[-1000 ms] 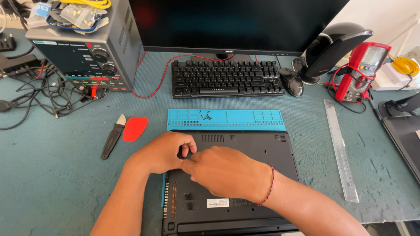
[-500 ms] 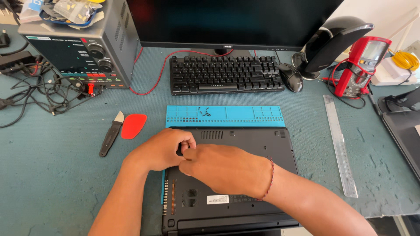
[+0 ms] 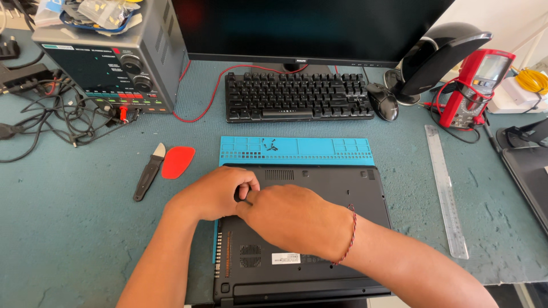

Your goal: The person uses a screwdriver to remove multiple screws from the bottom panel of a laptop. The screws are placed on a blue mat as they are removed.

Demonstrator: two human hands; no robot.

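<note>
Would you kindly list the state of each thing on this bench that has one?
Black laptop: closed, upside down, bottom cover on.
Wide black monitor: screen dark.
Red multimeter: propped upright.
Blue compartment tray: holds small screws.
Left hand: fingers curled over the laptop.
Right hand: resting on the laptop.

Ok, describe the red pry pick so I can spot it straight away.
Start at the black laptop lying bottom-up under both hands. Look past its upper left corner, on the teal mat below the grey bench instrument. The red pry pick lies there: flat, rounded, bright red, just right of a black-handled pry tool.
</note>
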